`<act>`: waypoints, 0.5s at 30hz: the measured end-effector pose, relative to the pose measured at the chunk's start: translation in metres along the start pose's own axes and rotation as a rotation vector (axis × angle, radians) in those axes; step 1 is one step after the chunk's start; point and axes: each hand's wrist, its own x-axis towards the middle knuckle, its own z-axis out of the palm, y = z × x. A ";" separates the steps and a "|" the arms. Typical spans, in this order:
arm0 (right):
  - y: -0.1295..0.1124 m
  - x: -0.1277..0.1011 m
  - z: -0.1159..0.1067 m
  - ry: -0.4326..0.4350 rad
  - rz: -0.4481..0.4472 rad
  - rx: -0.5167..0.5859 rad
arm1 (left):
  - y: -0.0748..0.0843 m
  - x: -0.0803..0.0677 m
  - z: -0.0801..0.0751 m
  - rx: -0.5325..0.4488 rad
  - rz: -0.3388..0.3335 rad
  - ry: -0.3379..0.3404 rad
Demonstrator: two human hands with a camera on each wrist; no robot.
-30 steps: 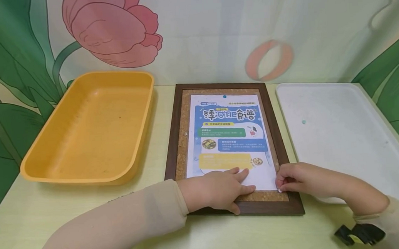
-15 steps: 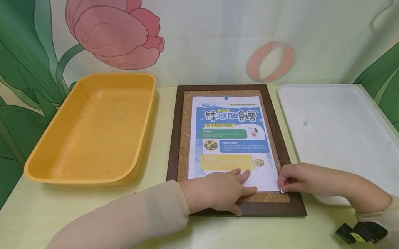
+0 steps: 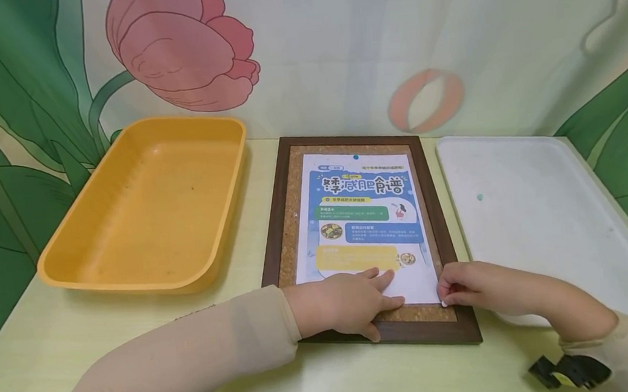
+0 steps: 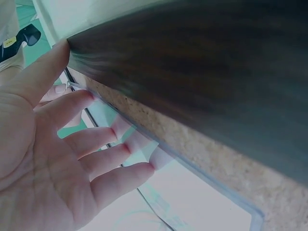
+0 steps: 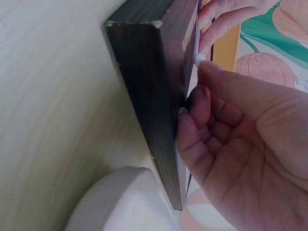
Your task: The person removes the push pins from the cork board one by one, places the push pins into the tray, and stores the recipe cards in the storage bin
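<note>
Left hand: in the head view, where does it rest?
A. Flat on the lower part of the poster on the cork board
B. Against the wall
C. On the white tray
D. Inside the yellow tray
A: the left hand lies with straight fingers on the poster, within the framed cork board.

A pale yellow-green tabletop is stretching out beneath everything. Behind it, a wall mural is showing a pink tulip, green leaves and an orange ring. Soft, even light is falling across it all.
</note>
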 end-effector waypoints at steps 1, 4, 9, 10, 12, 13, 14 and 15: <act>0.000 0.000 0.000 -0.001 0.000 0.000 | 0.000 0.000 0.000 0.002 -0.001 -0.001; 0.000 -0.001 0.001 -0.002 0.001 -0.005 | 0.001 0.000 0.000 0.007 -0.002 -0.003; 0.000 0.000 0.001 -0.002 0.007 -0.020 | 0.001 0.000 -0.001 0.014 -0.004 -0.006; 0.000 0.000 0.001 -0.002 0.007 -0.021 | 0.002 0.000 -0.002 0.017 -0.004 -0.006; 0.000 0.000 0.001 -0.001 0.007 -0.021 | 0.002 0.000 -0.002 0.021 -0.006 -0.009; 0.000 -0.001 0.001 -0.001 0.006 -0.020 | 0.002 0.000 -0.002 0.022 -0.009 -0.011; 0.000 -0.001 0.001 -0.001 0.007 -0.019 | 0.003 0.000 -0.003 0.021 -0.012 -0.011; 0.000 -0.001 0.001 -0.001 0.006 -0.019 | 0.003 0.000 -0.003 0.020 -0.015 -0.014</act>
